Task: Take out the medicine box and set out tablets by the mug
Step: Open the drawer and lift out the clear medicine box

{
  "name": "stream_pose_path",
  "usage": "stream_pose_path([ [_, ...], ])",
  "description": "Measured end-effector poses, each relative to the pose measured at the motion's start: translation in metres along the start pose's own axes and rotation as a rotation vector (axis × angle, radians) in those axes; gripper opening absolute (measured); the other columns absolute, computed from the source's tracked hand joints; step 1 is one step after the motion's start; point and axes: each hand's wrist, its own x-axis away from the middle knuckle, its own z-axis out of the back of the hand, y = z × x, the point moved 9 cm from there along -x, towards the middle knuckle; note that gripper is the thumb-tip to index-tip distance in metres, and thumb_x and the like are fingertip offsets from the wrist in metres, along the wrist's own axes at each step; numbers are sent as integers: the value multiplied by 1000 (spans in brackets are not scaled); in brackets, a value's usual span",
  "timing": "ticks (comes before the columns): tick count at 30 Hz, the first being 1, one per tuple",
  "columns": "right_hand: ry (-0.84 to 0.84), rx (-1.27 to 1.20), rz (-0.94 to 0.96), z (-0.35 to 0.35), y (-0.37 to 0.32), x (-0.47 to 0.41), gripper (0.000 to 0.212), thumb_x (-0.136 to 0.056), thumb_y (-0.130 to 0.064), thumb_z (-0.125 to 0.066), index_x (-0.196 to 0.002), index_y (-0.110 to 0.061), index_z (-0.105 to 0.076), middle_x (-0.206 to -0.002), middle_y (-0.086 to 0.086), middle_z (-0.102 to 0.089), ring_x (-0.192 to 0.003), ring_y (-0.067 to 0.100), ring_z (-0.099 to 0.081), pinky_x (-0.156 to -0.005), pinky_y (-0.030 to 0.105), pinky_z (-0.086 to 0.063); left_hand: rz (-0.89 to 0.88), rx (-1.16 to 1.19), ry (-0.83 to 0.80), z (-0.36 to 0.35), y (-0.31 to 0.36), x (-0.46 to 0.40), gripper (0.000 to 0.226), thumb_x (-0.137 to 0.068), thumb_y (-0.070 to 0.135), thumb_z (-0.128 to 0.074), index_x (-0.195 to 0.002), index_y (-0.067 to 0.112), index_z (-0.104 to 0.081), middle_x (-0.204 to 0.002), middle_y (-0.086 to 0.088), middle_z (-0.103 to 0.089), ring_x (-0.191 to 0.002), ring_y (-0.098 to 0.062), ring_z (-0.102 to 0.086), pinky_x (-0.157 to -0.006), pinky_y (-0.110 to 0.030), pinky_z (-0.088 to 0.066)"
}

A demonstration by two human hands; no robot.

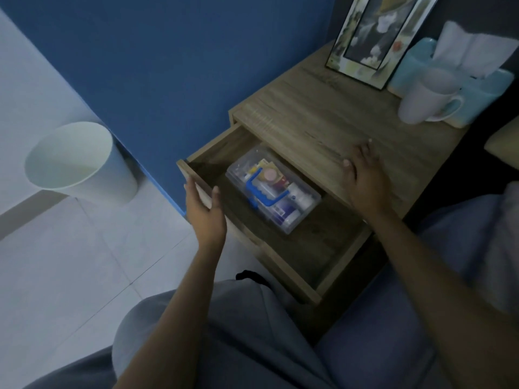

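A clear plastic medicine box (295, 211) with a blue handle lies inside the pulled-out wooden drawer (297, 279) of a bedside table. Packets and bottles show through its lid. My left hand (206, 211) hovers open at the drawer's front left corner, fingers apart, holding nothing. My right hand (363, 178) rests flat on the tabletop (323, 119), just right of the box. A white mug (427, 96) stands at the table's far right, handle pointing right.
A framed picture (373, 37) leans at the back of the table beside a light blue tissue box (483, 88). A white bin (75, 161) stands on the tiled floor to the left, against the blue wall. My legs are below.
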Motion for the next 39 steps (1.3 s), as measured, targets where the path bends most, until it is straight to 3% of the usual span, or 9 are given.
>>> stream_pose_path([
  [3,171,-309,-75,9,-34,53,52,-101,-37,-33,-144,-9,-40,-154,11,-37,-146,18,-28,-118,33,-29,-295,-162,13,-7,48,-22,43,-95,35,-48,-133,14,-49,-134,-7,-54,-120,-10,-46,-105,-32,-39],
  [7,113,-697,-311,-33,-71,119,32,-98,-39,-38,-128,-43,-48,-125,-18,-59,-118,-13,-51,-89,8,-44,-289,-372,-281,-63,55,-63,46,-96,44,-44,-127,11,-55,-128,-11,-59,-120,-24,-53,-102,-47,-45],
  [9,88,-863,-522,-61,-68,129,37,-98,-36,-44,-135,-39,-43,-123,-21,-55,-103,-12,-57,-78,12,-47,-263,-467,-438,-91,47,-75,46,-96,47,-42,-126,15,-54,-127,-10,-58,-116,-22,-55,-99,-46,-47],
  [12,117,-990,-768,-90,-56,124,61,-95,-34,-51,-149,-32,-24,-139,-6,-47,-116,6,-55,-91,28,-50,-174,-582,-556,-118,29,-89,48,-94,53,-40,-121,16,-55,-117,-11,-61,-101,-18,-58,-90,-40,-49],
  [17,193,-1174,-1115,-126,-46,118,50,-98,-30,-48,-146,-22,-33,-134,7,-51,-111,17,-58,-90,34,-49,73,-545,-619,-131,-3,-102,59,-88,66,-41,-104,13,-62,-97,-11,-66,-87,-23,-64,-84,-42,-52],
  [21,195,-1221,-1144,-139,-48,118,37,-99,-32,-43,-133,-18,-46,-104,-1,-57,-79,1,-57,-73,24,-48,118,-495,-606,-133,-6,-103,48,-88,62,-46,-90,16,-60,-86,-6,-64,-77,-18,-63,-73,-35,-51],
  [29,84,-1335,-1185,-132,-69,129,44,-99,-34,-42,-142,-22,-41,-132,10,-57,-117,24,-59,-104,48,-45,-25,-498,-591,-113,33,-97,53,-93,53,-47,-99,4,-65,-85,-12,-66,-77,-22,-64,-73,-34,-51],
  [34,-11,-1370,-1136,-109,-97,125,44,-100,-37,-39,-140,-19,-43,-124,11,-61,-109,25,-63,-100,47,-48,-148,-628,-464,-77,76,-101,54,-92,55,-47,-62,10,-54,-59,-3,-56,-57,-15,-51,-54,-26,-37],
  [39,-95,-1391,-1087,-78,-123,110,43,-100,-39,-39,-139,-21,-42,-114,8,-60,-99,23,-62,-83,38,-49,-254,-620,-319,-38,128,-107,50,-93,51,-46,-62,12,-47,-57,1,-50,-57,-16,-47,-62,-30,-33],
])
